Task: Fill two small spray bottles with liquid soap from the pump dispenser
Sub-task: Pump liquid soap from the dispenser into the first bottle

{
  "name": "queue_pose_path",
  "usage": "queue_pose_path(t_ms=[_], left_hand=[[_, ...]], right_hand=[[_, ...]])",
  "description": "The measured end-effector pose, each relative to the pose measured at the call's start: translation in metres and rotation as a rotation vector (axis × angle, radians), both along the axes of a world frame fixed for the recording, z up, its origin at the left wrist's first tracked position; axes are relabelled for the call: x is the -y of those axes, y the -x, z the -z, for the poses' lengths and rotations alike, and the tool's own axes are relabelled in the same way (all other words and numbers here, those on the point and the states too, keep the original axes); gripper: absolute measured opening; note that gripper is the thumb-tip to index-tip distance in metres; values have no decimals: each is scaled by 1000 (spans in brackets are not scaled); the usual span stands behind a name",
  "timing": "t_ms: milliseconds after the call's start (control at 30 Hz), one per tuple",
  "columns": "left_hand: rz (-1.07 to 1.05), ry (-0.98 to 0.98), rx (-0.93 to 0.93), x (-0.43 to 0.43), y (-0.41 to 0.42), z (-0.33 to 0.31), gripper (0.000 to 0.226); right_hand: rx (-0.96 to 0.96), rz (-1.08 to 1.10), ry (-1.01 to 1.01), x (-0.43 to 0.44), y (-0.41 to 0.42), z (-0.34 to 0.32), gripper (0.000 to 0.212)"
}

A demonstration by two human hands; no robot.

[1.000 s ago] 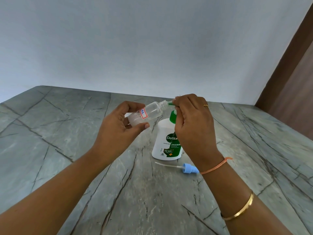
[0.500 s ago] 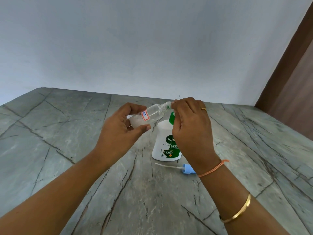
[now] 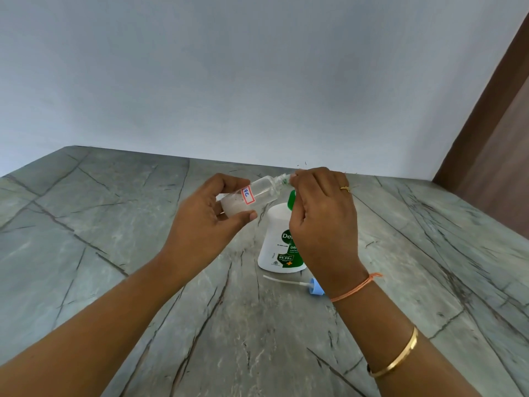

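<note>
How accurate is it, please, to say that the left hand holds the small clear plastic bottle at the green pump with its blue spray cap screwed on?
Not quite: the head view shows the blue spray cap lying on the grey stone table, not screwed on. The left hand does hold the small clear plastic bottle at the green pump.

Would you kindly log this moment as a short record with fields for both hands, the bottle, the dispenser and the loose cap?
left hand: holds the spray bottle tilted, open neck at the green spout
right hand: curled over the pump of the soap dispenser
spray bottle: clear, cap off, whitish liquid at its lower end
soap dispenser: white, green label, upright on the table
spray cap: blue, with tube, lying on the table in front of the dispenser
</note>
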State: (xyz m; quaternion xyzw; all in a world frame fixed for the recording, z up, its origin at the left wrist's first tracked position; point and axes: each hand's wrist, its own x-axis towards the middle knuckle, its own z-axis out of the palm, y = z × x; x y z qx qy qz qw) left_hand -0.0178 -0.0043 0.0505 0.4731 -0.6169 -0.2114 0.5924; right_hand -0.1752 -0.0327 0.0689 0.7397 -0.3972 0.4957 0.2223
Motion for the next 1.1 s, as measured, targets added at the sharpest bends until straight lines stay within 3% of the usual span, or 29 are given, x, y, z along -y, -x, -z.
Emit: queue_pose_path(t_ms=[367,600,867,1100], left_hand=[[-12,18,20,-3,1,-3,36],[-17,23,22,-2,1,-3,37],[-38,16,45,1,-1,-2,37],[-55,6,64,2,-3,0,38]], right_hand=[[40,-35,-148,-6,5,-16,12],[-36,9,-207,-3,10,-21,11],[-15,25,-71,0,3,-7,16],[-27,15,-132,-1,4,-11,15]])
